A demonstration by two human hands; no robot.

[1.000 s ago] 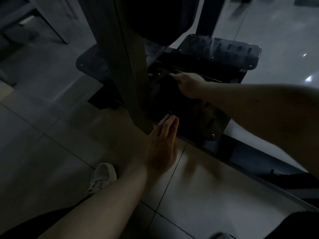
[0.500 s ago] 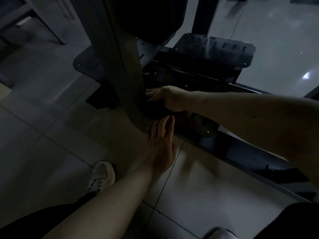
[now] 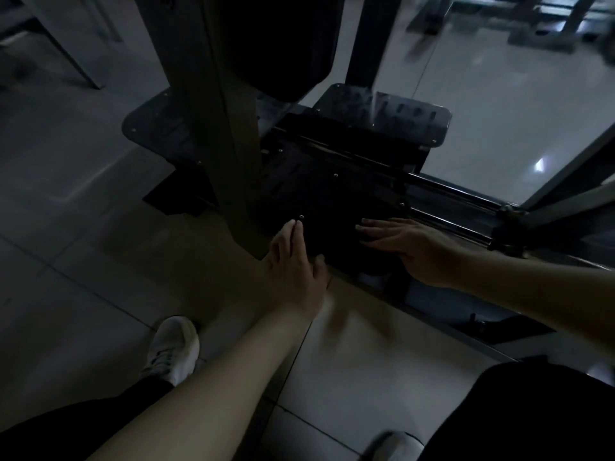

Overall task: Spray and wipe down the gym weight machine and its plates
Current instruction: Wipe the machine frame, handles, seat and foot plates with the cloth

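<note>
The dark weight machine has a grey upright post point(image 3: 216, 134) and a black foot plate point(image 3: 332, 191) low at its base, with a second plate point(image 3: 382, 111) behind. My right hand point(image 3: 409, 247) lies flat, palm down, on the near part of the black plate, fingers pointing left. The scene is too dark to show whether a cloth sits under it. Beside the foot of the post, my left hand point(image 3: 293, 267) rests with straight fingers together, its tips touching the plate's near left edge. It holds nothing that I can see. No spray bottle is in view.
A metal rail point(image 3: 466, 207) runs right from the plate along the tiled floor point(image 3: 382, 354). My white shoe point(image 3: 173, 351) stands at the lower left and another shoe tip point(image 3: 392, 444) at the bottom edge. Other machine frames stand at the far left and far right.
My right hand has moved from the far side of the plate toward me and to the right, and now lies flat. My left hand has stayed by the post's foot.
</note>
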